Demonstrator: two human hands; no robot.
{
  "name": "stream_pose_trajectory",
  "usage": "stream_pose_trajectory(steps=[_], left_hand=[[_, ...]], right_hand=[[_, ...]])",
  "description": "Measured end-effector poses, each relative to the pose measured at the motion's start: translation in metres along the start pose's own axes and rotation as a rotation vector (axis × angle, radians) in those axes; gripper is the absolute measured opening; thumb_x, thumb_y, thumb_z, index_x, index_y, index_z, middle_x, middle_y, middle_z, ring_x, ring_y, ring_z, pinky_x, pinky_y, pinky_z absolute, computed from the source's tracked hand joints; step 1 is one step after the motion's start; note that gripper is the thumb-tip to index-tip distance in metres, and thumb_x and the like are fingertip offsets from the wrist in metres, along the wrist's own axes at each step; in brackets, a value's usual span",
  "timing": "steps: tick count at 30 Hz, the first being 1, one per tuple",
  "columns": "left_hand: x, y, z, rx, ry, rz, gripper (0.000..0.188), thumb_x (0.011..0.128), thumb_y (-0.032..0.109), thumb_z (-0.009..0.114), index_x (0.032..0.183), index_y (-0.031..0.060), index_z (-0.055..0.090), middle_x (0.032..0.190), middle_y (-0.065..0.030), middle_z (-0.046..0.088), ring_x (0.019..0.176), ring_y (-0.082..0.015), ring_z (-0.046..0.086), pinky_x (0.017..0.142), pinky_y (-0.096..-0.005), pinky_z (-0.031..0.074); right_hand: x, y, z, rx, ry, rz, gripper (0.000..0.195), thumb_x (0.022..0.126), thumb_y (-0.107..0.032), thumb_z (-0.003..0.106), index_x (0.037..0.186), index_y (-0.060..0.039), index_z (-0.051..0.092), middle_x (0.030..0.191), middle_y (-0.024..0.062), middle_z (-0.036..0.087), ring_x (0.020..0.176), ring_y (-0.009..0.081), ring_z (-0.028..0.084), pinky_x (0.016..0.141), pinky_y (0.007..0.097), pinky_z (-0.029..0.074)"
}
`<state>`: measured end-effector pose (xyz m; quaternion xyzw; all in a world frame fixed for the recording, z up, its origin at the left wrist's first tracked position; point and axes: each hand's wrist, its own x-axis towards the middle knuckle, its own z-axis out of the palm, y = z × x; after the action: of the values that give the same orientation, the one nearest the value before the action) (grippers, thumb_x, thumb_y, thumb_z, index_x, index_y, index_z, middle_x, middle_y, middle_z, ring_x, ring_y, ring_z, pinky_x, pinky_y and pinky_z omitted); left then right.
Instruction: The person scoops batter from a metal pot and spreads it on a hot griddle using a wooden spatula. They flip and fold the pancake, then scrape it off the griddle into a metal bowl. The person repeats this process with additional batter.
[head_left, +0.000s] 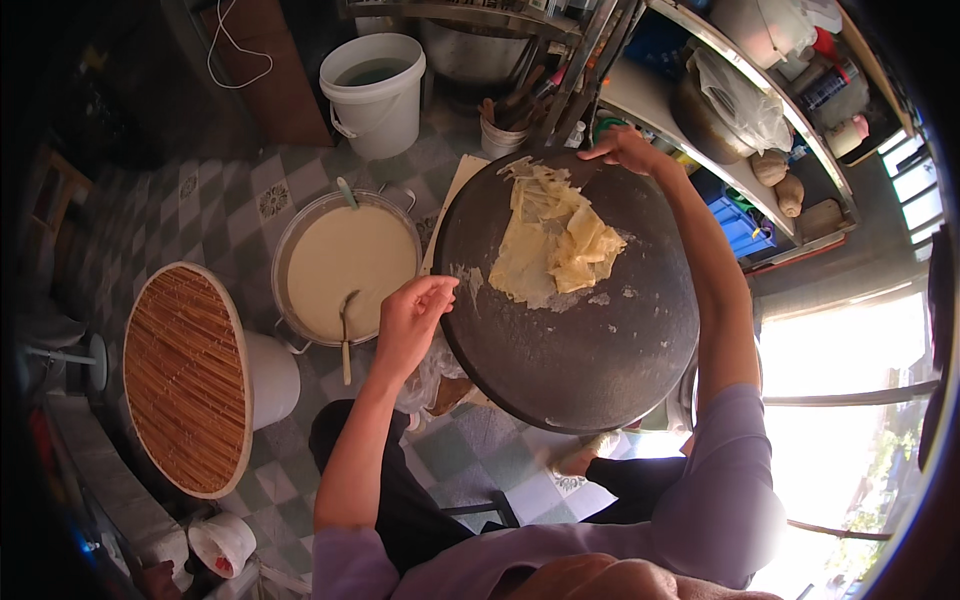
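Note:
A large round dark griddle (570, 367) with a domed-looking top stands in front of me. Crumpled, thin yellowish sheets of cooked batter (559, 240) lie on its upper middle. Pale residue flecks the dark surface. My left hand (416, 311) is at the griddle's left rim, thumb and fingers drawn together; whether a thin scrap is between them is unclear. At the far rim, my right hand (626, 148) touches the edge with its index finger extended and no object visible in it. Left of the griddle stands a metal pot of pale batter (341, 259), with a ladle (346, 330) in it.
A round reed tray (187, 379) rests against or on a white bucket (274, 379) at left. Another white bucket (382, 112) holds liquid. A small tub of utensils (502, 139) stands behind the griddle. Shelves (637, 97) with cookware rise at far right. A clear plastic bag (435, 371) lies beside the griddle.

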<state>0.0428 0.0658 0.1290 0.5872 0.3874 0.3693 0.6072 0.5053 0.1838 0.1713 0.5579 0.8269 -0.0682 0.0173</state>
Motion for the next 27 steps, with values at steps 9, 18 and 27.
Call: stream_pose_trajectory(steps=[9,18,27], left_hand=[[-0.007,0.006,-0.004,-0.028,0.012,0.042,0.024,0.096,0.020,0.058,0.104,-0.0005,0.066,0.088,-0.0054,0.066,0.080,-0.0122,0.063,0.073,-0.0253,0.052],[-0.006,0.007,-0.010,-0.033,0.023,0.033,0.020,0.095,0.016,0.058,0.103,-0.0008,0.066,0.089,-0.0047,0.064,0.079,-0.0116,0.062,0.073,-0.0253,0.052],[-0.009,0.015,-0.010,0.049,0.023,0.009,0.019,0.095,0.015,0.059,0.104,0.0004,0.066,0.091,-0.0057,0.063,0.080,-0.0122,0.061,0.072,-0.0260,0.049]], right_hand=[[-0.058,-0.128,-0.087,-0.471,0.304,-0.197,0.044,0.073,-0.007,0.061,0.109,-0.0304,0.072,0.093,0.0025,0.056,0.099,0.0227,0.050,0.092,0.0354,0.035],[-0.019,0.020,-0.015,-0.155,0.017,0.542,0.034,0.079,-0.037,0.074,0.112,-0.0327,0.070,0.094,0.0014,0.068,0.097,0.0195,0.058,0.096,0.0388,0.031],[0.112,0.015,-0.012,-0.246,-0.230,0.190,0.039,0.075,-0.040,0.072,0.114,-0.0385,0.068,0.102,-0.0020,0.069,0.109,0.0214,0.056,0.101,0.0393,0.029]])
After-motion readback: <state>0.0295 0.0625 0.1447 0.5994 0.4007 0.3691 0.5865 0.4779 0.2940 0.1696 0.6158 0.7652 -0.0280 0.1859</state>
